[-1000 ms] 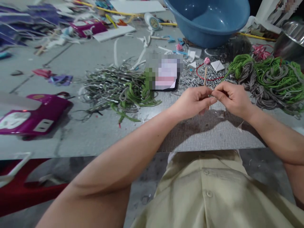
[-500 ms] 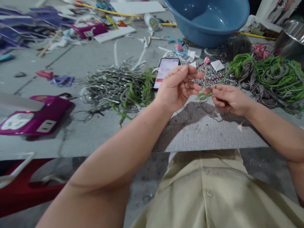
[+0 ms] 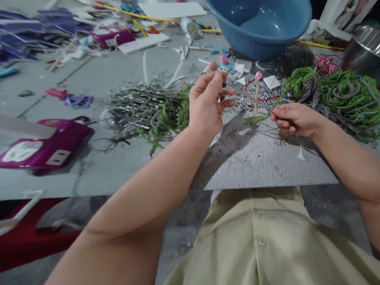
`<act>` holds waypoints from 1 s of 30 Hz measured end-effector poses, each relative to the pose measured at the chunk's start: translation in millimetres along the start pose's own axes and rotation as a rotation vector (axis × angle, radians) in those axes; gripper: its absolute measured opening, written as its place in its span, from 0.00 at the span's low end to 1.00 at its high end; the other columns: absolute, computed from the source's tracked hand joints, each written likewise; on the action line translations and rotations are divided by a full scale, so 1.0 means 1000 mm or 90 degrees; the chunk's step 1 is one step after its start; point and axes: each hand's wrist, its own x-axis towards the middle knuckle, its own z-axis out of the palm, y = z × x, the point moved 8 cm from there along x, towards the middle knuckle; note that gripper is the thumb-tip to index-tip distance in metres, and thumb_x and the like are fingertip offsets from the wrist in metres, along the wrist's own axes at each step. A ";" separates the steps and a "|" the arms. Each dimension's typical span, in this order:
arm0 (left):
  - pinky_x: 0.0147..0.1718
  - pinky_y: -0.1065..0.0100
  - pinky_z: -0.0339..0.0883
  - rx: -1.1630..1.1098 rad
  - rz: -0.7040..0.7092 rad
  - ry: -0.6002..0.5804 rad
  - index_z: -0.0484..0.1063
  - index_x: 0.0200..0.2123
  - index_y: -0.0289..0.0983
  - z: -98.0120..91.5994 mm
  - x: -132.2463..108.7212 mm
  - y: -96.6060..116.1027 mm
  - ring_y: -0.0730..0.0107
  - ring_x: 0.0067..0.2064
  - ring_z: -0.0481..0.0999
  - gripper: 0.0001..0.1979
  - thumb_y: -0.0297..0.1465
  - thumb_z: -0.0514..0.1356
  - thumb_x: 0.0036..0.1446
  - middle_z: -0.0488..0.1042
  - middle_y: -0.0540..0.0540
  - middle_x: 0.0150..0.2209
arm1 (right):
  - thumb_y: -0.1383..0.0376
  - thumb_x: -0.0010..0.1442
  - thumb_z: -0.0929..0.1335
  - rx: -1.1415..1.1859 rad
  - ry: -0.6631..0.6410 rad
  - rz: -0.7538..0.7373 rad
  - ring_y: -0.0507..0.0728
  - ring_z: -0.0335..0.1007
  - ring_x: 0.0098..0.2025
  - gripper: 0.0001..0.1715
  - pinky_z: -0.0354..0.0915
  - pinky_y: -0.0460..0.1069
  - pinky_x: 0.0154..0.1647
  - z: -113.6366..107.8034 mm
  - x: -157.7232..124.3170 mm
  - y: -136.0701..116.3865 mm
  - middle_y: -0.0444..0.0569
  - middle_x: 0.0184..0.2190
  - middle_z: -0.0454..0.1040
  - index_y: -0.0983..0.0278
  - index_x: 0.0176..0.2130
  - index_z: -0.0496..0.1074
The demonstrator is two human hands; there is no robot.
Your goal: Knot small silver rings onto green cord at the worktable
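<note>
My right hand (image 3: 293,120) pinches a looped green cord (image 3: 254,120) between thumb and fingertips, just above the table's front part. The loop hangs out to the left of the fingers, beside a small upright wooden stick (image 3: 257,97). Raised in front of the phone is my left hand (image 3: 209,99). Its thumb and index finger are pressed together while the other fingers stand apart; whatever they hold, if anything, is too small to make out. A scatter of small metal rings (image 3: 267,90) lies behind both hands, with a red cord (image 3: 247,89) across it.
A bundle of green and grey cords with metal pieces (image 3: 160,113) lies left of my hands. More green and grey cords (image 3: 350,99) are heaped at right. Behind stand a blue basin (image 3: 261,39) and a metal pot (image 3: 363,47). A purple device (image 3: 56,142) sits far left.
My left hand has moved left and up, away from the green cord, and now covers the phone. The right hand has shifted slightly right, still holding the cord.
</note>
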 end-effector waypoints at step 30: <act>0.23 0.73 0.54 0.516 0.079 -0.446 0.70 0.27 0.35 0.057 -0.049 -0.018 0.79 0.22 0.58 0.13 0.35 0.59 0.62 0.58 0.57 0.18 | 0.44 0.58 0.72 -0.277 -0.030 -0.106 0.45 0.44 0.17 0.25 0.40 0.46 0.18 0.015 -0.004 -0.012 0.34 0.14 0.53 0.62 0.29 0.68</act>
